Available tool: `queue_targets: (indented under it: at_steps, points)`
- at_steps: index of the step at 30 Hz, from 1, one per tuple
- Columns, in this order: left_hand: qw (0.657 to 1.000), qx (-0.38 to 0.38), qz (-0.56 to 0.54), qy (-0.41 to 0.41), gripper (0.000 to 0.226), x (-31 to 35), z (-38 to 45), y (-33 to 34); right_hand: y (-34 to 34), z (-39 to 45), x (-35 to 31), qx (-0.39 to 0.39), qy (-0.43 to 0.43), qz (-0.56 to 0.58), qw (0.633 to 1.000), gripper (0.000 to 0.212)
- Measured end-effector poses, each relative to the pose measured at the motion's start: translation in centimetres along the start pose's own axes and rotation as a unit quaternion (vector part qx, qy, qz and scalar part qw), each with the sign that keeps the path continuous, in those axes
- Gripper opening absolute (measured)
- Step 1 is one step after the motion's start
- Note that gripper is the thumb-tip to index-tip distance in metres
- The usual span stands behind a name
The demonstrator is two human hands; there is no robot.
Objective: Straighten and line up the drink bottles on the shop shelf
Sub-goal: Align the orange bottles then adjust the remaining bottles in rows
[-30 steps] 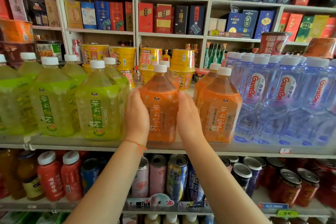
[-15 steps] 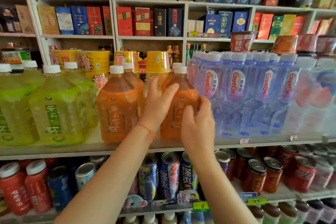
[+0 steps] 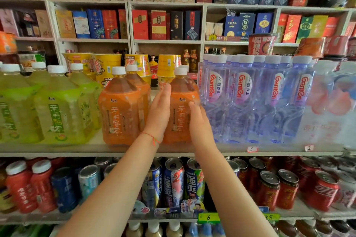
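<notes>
On the shop shelf [image 3: 192, 149], two front orange tea bottles stand upright with white caps. My left hand [image 3: 159, 111] lies flat with straight fingers against the left side of the right orange bottle [image 3: 180, 106]. My right hand [image 3: 199, 121] presses its right side, fingers straight, between it and the clear water bottles [image 3: 240, 100]. The left orange bottle [image 3: 120, 109] stands free, another orange bottle behind it. Big green tea bottles [image 3: 55, 106] fill the shelf's left end.
Yellow noodle cups [image 3: 105, 65] stand behind the bottles. Drink cans [image 3: 174, 181] and red bottles [image 3: 41, 184] crowd the shelf below, with price tags on its edge. Boxed liquor [image 3: 158, 24] fills the upper shelves.
Both hands left the first orange bottle and moved right onto the second orange bottle. Since half a second ago they settled flat on its two sides, and the view shifted right.
</notes>
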State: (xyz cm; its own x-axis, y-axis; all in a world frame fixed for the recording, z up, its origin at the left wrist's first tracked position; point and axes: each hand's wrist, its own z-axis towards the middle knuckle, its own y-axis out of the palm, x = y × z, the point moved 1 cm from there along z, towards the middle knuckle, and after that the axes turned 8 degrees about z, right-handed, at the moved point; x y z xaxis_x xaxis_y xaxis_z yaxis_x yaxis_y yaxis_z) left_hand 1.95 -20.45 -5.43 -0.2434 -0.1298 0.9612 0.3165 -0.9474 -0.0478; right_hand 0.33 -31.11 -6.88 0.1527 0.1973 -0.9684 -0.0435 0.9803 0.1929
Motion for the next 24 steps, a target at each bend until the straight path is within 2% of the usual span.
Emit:
queue_targets:
  at_steps: [6, 11, 16, 19, 20, 22, 24]
  points:
    - [0.999, 0.025, -0.013, -0.018, 0.036, 0.6, -0.3, 0.2, 0.1, 0.2, 0.0, -0.02, 0.01, 0.033, 0.999, 0.052]
    - [0.998, 0.04, -0.032, -0.032, 0.041, 0.2, 0.0, -0.1, 0.9, -0.3, 0.1, -0.033, -0.012, 0.013, 0.999, 0.089]
    - [0.997, 0.061, -0.035, -0.044, 0.052, -0.1, 0.3, -0.2, 0.9, 0.3, -0.1, -0.04, -0.013, -0.005, 0.999, 0.089]
    - [0.995, 0.055, -0.048, -0.071, 0.06, -0.5, -0.1, -0.1, 0.8, 1.1, -0.4, -0.027, -0.013, 0.002, 1.0, 0.079]
    - [0.993, 0.056, -0.057, -0.082, 0.064, -0.7, -0.3, 0.0, 0.9, 1.6, -0.3, -0.021, -0.001, 0.015, 1.0, 0.082]
    - [0.991, 0.057, -0.074, -0.099, 0.068, -0.8, -0.7, 0.2, 1.0, 2.6, 0.1, -0.013, 0.03, 0.059, 0.998, 0.101]
    - [0.989, 0.065, -0.08, -0.105, 0.062, -0.6, -0.8, 0.1, 1.2, 3.4, 0.4, -0.022, 0.056, 0.085, 0.995, 0.104]
